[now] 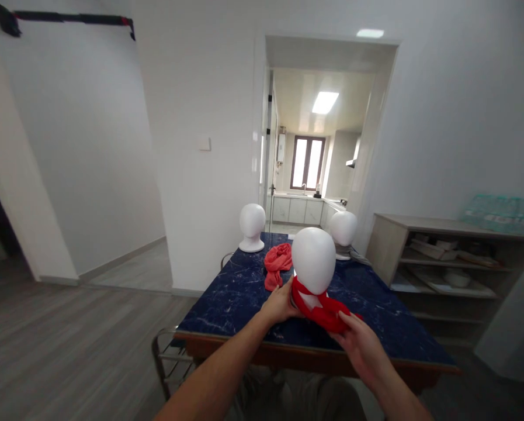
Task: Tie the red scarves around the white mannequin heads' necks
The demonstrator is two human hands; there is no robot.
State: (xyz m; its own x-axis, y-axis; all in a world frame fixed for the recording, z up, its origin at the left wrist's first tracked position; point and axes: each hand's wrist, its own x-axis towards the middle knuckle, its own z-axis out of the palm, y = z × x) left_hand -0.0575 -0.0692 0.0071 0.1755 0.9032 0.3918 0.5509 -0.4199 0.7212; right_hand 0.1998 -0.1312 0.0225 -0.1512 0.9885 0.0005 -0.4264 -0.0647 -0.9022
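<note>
A white mannequin head [313, 260] stands near the front of the dark blue marble table [235, 292]. A red scarf [321, 310] is wrapped around its neck. My left hand [280, 303] grips the scarf at the left side of the neck. My right hand [361, 346] holds the scarf's bunched end in front and to the right of the head. A second, lighter red scarf [277, 263] lies crumpled on the table behind my left hand.
Two more white mannequin heads stand at the far end, one at the left [252, 227] and one at the right [343, 233]. A metal chair frame [165, 356] sits at the table's near left corner. An open shelf unit [441, 257] stands to the right.
</note>
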